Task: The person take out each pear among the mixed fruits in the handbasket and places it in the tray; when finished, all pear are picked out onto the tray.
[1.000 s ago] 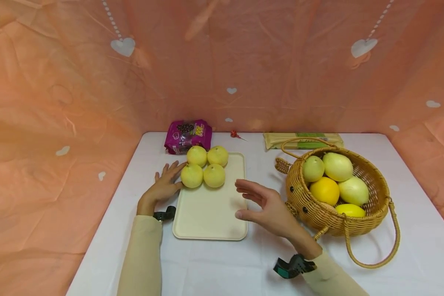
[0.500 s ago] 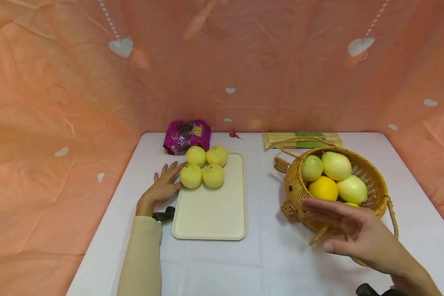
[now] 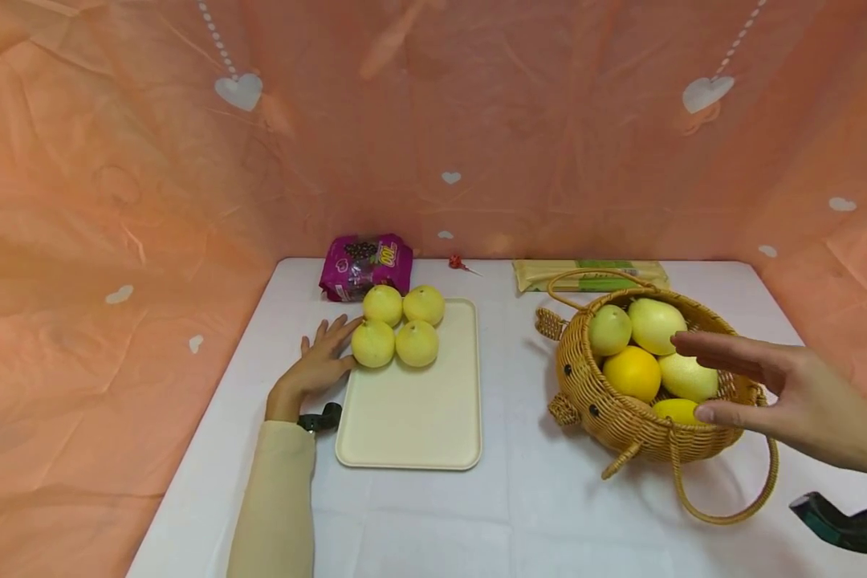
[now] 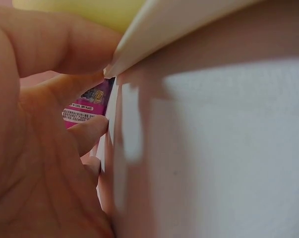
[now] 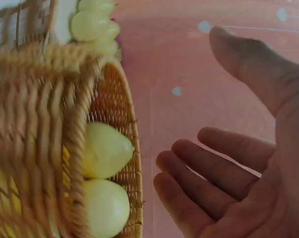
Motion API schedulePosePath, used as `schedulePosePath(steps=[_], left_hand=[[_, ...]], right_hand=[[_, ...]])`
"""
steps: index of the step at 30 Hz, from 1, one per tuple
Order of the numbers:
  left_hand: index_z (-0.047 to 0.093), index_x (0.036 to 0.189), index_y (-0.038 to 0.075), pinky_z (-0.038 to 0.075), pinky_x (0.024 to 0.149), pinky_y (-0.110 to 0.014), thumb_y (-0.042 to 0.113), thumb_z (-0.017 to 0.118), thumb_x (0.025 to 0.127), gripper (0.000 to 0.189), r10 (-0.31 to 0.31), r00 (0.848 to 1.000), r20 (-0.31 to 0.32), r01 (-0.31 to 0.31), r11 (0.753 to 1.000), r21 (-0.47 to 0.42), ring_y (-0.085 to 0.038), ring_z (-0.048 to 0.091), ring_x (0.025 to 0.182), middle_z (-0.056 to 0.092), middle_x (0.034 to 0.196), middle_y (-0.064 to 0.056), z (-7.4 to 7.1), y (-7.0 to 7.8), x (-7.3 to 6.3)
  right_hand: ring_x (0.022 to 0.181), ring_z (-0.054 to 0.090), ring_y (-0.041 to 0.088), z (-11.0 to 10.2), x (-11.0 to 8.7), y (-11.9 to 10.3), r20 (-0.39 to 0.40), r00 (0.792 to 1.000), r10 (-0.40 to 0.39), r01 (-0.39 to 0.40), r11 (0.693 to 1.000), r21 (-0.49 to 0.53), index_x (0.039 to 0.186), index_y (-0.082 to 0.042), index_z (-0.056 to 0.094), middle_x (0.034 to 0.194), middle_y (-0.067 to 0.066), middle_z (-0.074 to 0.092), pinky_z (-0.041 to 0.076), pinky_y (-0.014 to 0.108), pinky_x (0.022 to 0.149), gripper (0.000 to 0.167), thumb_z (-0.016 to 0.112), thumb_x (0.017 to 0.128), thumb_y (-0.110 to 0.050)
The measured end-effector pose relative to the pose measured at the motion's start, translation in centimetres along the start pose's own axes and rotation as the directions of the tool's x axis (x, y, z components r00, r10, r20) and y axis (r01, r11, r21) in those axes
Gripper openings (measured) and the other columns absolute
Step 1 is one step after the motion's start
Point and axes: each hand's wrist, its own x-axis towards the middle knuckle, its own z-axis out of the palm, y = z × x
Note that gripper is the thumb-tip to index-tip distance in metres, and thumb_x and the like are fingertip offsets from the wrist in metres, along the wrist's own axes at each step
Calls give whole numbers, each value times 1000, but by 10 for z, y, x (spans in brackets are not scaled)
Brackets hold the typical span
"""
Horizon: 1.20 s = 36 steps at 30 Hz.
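Note:
My left hand (image 3: 316, 369) rests at the left edge of a cream tray (image 3: 412, 425), with its thumb and forefinger by the rim and fingers spread. Several round pale-yellow fruits (image 3: 373, 345) sit together at the tray's far-left end, beside my fingertips. In the left wrist view the thumb and a finger touch the tray's rim (image 4: 154, 29). My right hand (image 3: 795, 393) hovers at the right side of a wicker basket (image 3: 585, 381), fingers straight, thumb apart, holding nothing. Inside the basket lie pale-green fruits (image 3: 657, 325), an orange (image 3: 632, 373) and a lemon-like yellow fruit (image 3: 675, 412).
A purple snack bag (image 3: 364, 269) stands behind the tray. Along the back edge lie a small red-headed stick (image 3: 458, 262) and a long beige-green packet (image 3: 592, 275). The basket's looped handle (image 3: 730, 514) hangs at the front. Peach cloth (image 3: 477, 120) surrounds the table.
My right hand has moved from beside the tray rightward, past the basket's front, to its right side. My left hand and the fruits on the tray have stayed in place.

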Motion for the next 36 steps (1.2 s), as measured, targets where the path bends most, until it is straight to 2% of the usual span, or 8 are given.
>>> schedulePosePath(steps=[4, 8, 11, 15, 20, 27, 31, 36], left_hand=[[34, 173, 17, -25, 126, -73, 21, 59, 98, 79, 0, 1000, -5, 0, 1000, 8, -49, -17, 169, 8, 184, -23, 1, -1, 0], [35, 173, 18, -24, 126, -74, 19, 59, 96, 80, 13, 1000, -13, -13, 1000, 2, -50, -16, 168, 9, 184, -23, 2, -1, -1], [36, 173, 18, -25, 125, -75, 18, 59, 95, 80, 18, 1000, -14, -18, 1000, -8, -51, -15, 168, 8, 183, -25, 1, -2, -2], [35, 173, 18, -26, 125, -74, 19, 59, 96, 80, 14, 1000, -3, -14, 1000, -11, -51, -16, 168, 7, 183, -25, 1, -2, -2], [35, 173, 18, -25, 125, -74, 19, 58, 97, 80, 8, 1000, -4, -8, 1000, -7, -51, -17, 168, 7, 183, -25, 2, -1, -4], [31, 174, 16, -24, 126, -74, 17, 56, 99, 79, -16, 1000, 2, 16, 1000, 22, -49, -17, 168, 6, 184, -24, 2, 0, -1], [31, 174, 16, -23, 126, -74, 18, 56, 98, 80, -21, 1000, -1, 21, 999, 35, -48, -16, 169, 7, 184, -23, 2, -1, 1], [30, 175, 18, -23, 127, -74, 17, 56, 99, 80, -28, 1000, 3, 28, 999, 39, -47, -17, 169, 7, 184, -22, 2, -1, 2]], right_hand=[[123, 53, -25, -11, 22, 2, 46, 998, 37, -30, 987, -157, 152, -24, 66, 146, -17, 71, 39, -5, 93, 78, 98, 81, -20], [121, 75, 12, -15, 48, -1, 133, 991, 27, 8, 967, -256, 152, -15, 66, 141, 11, 76, 49, 5, 90, 79, 99, 81, -30], [118, 77, 38, -15, 67, -3, 191, 982, 10, 43, 960, -275, 150, -7, 66, 140, 17, 76, 62, 25, 90, 79, 98, 82, -33], [120, 76, 41, -10, 84, -5, 249, 968, 16, 64, 949, -308, 148, -4, 67, 138, 21, 75, 65, 54, 94, 78, 95, 85, -39], [130, 69, 46, -1, 102, -4, 308, 950, 53, 53, 944, -325, 152, -1, 62, 145, 24, 70, 56, 67, 106, 84, 92, 87, -45], [128, 69, 43, 16, 116, 0, 314, 949, 33, 71, 947, -314, 146, 5, 64, 142, 22, 71, 54, 65, 109, 83, 94, 85, -44], [124, 70, 43, 28, 119, 9, 314, 947, -71, 172, 935, -309, 135, 4, 71, 133, 21, 74, 58, 58, 107, 75, 98, 80, -39], [101, 69, 19, 42, 122, 10, 434, 893, -117, 243, 938, -246, 123, -4, 73, 115, 4, 75, 60, 34, 88, 56, 95, 80, -32]])
